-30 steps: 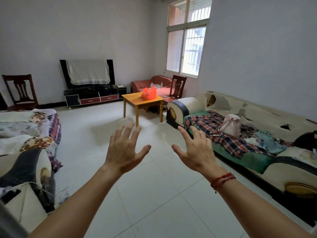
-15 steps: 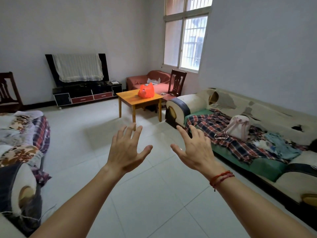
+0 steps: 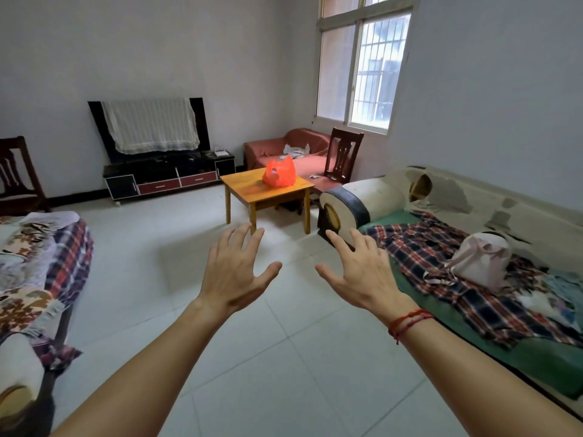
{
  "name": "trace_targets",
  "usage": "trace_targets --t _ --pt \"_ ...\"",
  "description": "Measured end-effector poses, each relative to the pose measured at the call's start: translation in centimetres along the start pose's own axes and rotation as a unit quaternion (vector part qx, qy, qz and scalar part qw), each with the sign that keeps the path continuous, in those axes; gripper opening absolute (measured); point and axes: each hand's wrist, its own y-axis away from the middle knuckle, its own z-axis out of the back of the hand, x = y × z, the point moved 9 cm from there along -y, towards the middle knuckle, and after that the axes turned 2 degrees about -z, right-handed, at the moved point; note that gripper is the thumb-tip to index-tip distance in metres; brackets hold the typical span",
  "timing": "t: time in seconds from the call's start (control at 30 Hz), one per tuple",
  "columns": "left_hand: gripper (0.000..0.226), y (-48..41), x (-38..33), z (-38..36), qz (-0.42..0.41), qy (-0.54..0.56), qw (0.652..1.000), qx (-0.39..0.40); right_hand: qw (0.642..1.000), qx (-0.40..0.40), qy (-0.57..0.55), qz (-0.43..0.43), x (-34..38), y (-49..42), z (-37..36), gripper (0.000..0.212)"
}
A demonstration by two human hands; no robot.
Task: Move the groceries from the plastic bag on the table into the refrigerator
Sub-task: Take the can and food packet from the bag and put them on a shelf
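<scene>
Left hand (image 3: 235, 272) and right hand (image 3: 359, 275) out front, fingers spread, holding nothing, probably readying for a grab. Orange plastic bag (image 3: 279, 173) sits on wooden table (image 3: 252, 192), well apart ahead.

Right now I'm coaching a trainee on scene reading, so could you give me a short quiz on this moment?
1. True or false: the red plastic bag sits on the wooden table.
2. What do the left hand and right hand hold? A) the bag B) nothing, fingers spread C) a chair
3. Fill in: the red string bracelet is on the ___ wrist.

Key: 1 true; 2 B; 3 right.
</scene>
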Motion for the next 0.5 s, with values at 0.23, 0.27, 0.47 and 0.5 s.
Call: trace_targets --t 0.23,0.27,0.47,0.5 --pt "0.073 -9.2 2.6 -5.2 0.011 -0.003 1.0 -0.001 1.0 0.013 0.004 0.007 -2.5 -11.2 -3.6 0.073" --pt "0.073 -10.3 3.2 -6.2 0.014 -0.003 1.0 0.002 1.0 0.014 0.007 0.008 -2.7 -12.8 -4.3 0.073" --pt "0.074 -18.0 7.8 -12.2 0.025 -0.004 1.0 0.007 0.999 0.019 0.012 0.024 -3.4 -22.5 -9.2 0.072" --pt "0.073 -19.5 8.7 -13.4 0.026 -0.006 1.0 0.007 0.999 0.019 0.013 0.025 -3.5 -24.4 -10.1 0.072"
